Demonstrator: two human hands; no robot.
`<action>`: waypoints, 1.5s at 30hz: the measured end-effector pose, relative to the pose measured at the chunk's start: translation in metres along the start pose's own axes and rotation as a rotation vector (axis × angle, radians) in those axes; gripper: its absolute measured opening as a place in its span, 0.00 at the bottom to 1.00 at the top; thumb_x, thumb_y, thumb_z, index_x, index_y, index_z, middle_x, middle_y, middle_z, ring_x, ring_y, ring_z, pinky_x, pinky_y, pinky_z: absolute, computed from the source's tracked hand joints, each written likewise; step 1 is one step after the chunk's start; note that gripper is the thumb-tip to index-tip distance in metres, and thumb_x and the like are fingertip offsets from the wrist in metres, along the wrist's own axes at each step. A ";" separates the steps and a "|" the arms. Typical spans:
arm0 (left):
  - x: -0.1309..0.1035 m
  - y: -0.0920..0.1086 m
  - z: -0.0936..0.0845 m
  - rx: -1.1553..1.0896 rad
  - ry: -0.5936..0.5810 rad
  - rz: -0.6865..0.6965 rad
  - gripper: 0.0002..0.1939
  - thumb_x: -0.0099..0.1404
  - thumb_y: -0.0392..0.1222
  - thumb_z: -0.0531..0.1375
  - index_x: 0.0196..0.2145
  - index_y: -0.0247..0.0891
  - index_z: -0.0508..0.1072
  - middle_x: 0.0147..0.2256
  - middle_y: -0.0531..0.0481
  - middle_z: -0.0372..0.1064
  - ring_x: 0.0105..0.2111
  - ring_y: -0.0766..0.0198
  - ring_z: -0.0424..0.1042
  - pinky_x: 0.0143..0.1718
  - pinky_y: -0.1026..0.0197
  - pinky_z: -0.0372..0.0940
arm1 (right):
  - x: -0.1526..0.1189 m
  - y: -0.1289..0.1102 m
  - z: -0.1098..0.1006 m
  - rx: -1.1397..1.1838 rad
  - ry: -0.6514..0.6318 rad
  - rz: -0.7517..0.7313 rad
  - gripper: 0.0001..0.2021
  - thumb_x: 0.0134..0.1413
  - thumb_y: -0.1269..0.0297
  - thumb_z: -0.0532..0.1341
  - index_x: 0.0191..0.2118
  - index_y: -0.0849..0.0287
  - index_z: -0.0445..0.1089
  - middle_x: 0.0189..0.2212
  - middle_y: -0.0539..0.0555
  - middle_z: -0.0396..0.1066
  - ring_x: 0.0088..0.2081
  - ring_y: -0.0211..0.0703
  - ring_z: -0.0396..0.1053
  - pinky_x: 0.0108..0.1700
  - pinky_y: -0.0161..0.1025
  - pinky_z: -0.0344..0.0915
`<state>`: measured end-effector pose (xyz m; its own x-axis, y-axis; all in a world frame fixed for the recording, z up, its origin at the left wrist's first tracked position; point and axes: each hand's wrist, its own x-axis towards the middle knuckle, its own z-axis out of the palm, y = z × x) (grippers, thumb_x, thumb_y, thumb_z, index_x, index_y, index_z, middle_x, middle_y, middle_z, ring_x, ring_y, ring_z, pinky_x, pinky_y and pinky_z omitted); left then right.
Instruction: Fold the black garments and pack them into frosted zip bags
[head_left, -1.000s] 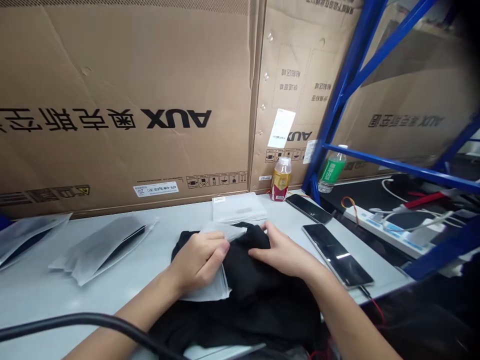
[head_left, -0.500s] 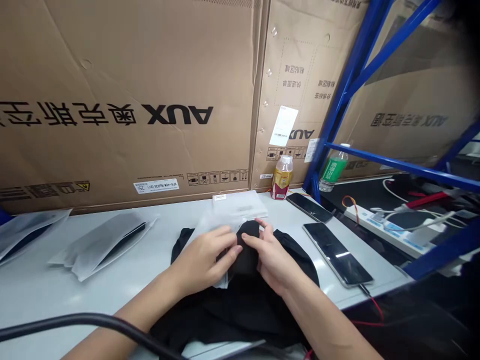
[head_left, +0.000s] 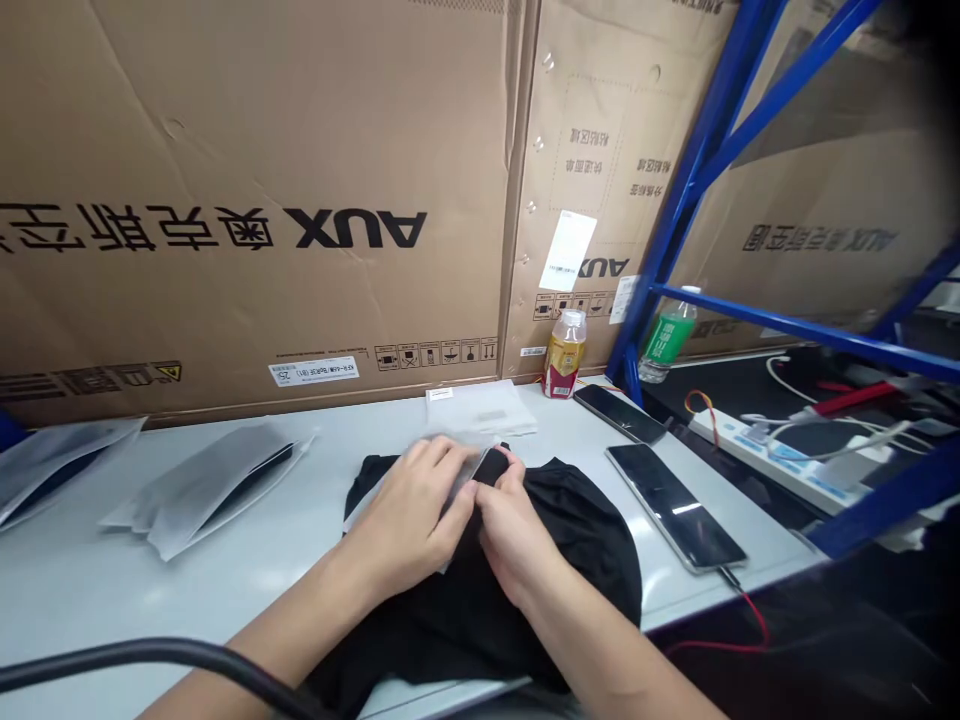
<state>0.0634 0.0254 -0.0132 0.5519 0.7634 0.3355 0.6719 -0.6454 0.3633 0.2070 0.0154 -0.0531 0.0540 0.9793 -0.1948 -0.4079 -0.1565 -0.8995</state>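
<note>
Behind the black cloth, large cardboard boxes printed with an upside-down AUX fill the background. Beneath the cloth spreads a white table; to the cloth's right, farther back, rises a blue metal frame. The cloth itself lies rumpled under the person's forearms. Left of it rest two frosted pouches with dark contents. Right of it lie two dark-screened phones, the nearer one plugged into a red cable. Over the cloth's far part, the left hand is curled closely on a translucent white sleeve, blurred and mostly hidden. Just beside it, the right hand pinches a small dark piece next to the sleeve, thumb against fingers; whether that piece belongs to the cloth cannot be told. Beyond the cloth, to its right, stands a yellow-and-red bottle.
</note>
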 end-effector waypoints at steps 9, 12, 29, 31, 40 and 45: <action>-0.004 -0.008 0.001 0.066 -0.166 0.124 0.31 0.67 0.32 0.56 0.67 0.37 0.68 0.64 0.39 0.70 0.65 0.42 0.68 0.65 0.39 0.66 | -0.005 -0.059 -0.075 -0.959 -0.321 -0.569 0.40 0.51 0.74 0.64 0.70 0.42 0.58 0.75 0.55 0.52 0.75 0.59 0.47 0.70 0.63 0.57; -0.001 0.000 -0.020 -0.116 -0.229 0.289 0.35 0.66 0.23 0.49 0.67 0.44 0.67 0.61 0.48 0.74 0.59 0.57 0.75 0.62 0.54 0.70 | -0.009 -0.061 -0.073 -1.345 -0.436 -0.795 0.29 0.51 0.81 0.59 0.57 0.49 0.69 0.60 0.56 0.72 0.65 0.57 0.65 0.65 0.59 0.63; -0.010 -0.008 0.026 0.214 0.110 0.324 0.25 0.76 0.26 0.50 0.66 0.38 0.68 0.63 0.45 0.72 0.64 0.51 0.71 0.64 0.47 0.70 | -0.004 -0.051 -0.091 -1.468 -0.342 -0.870 0.28 0.57 0.73 0.64 0.63 0.52 0.65 0.50 0.58 0.74 0.51 0.58 0.72 0.52 0.53 0.71; -0.008 -0.007 0.019 0.200 0.153 0.338 0.24 0.78 0.28 0.50 0.66 0.41 0.68 0.63 0.45 0.73 0.62 0.52 0.73 0.62 0.48 0.71 | -0.008 -0.053 -0.092 -1.405 -0.296 -0.854 0.22 0.62 0.72 0.62 0.60 0.50 0.67 0.47 0.56 0.75 0.48 0.56 0.74 0.51 0.51 0.72; -0.006 -0.022 0.012 0.198 -0.328 0.137 0.51 0.60 0.23 0.59 0.77 0.41 0.48 0.75 0.41 0.49 0.74 0.43 0.52 0.72 0.36 0.56 | -0.002 -0.056 -0.111 -1.489 -0.243 -0.812 0.18 0.50 0.85 0.52 0.39 0.53 0.66 0.37 0.54 0.72 0.41 0.51 0.71 0.43 0.46 0.71; -0.009 -0.016 0.010 0.206 -0.331 0.143 0.45 0.72 0.42 0.62 0.78 0.38 0.44 0.76 0.37 0.44 0.75 0.36 0.48 0.70 0.28 0.54 | -0.017 -0.060 -0.110 -1.456 -0.334 -0.738 0.24 0.59 0.72 0.63 0.59 0.51 0.64 0.52 0.57 0.72 0.53 0.55 0.72 0.55 0.50 0.71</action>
<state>0.0529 0.0290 -0.0302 0.7532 0.6551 0.0596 0.6434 -0.7525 0.1404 0.3302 -0.0056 -0.0391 -0.4267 0.8446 0.3235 0.7593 0.5289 -0.3791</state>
